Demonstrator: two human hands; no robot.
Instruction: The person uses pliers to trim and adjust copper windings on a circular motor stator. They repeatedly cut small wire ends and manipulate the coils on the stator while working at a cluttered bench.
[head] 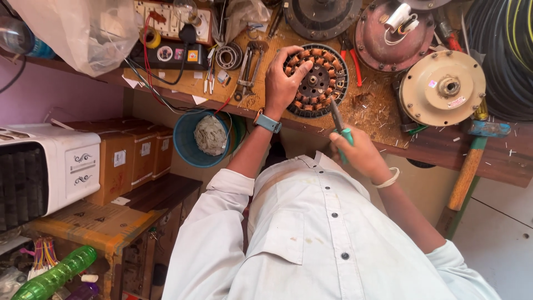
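Observation:
A round fan-motor stator [317,81] with copper windings around a dark core lies on the wooden workbench [383,119]. My left hand [284,80], with a blue watch on its wrist, grips the stator's left rim. My right hand [358,154] is closed on a screwdriver [340,123] with a teal handle; the metal tip touches the stator's lower right edge. A white band circles my right wrist. My pale shirt fills the lower middle of the view.
Cream [442,88] and reddish [393,33] motor covers lie right of the stator, with a hammer [469,166] at the bench edge. Spanners [248,69], a bearing [228,56] and a wired switchboard [169,22] sit left. A blue bucket [206,139], cardboard boxes [133,158] and a white appliance [47,169] stand below.

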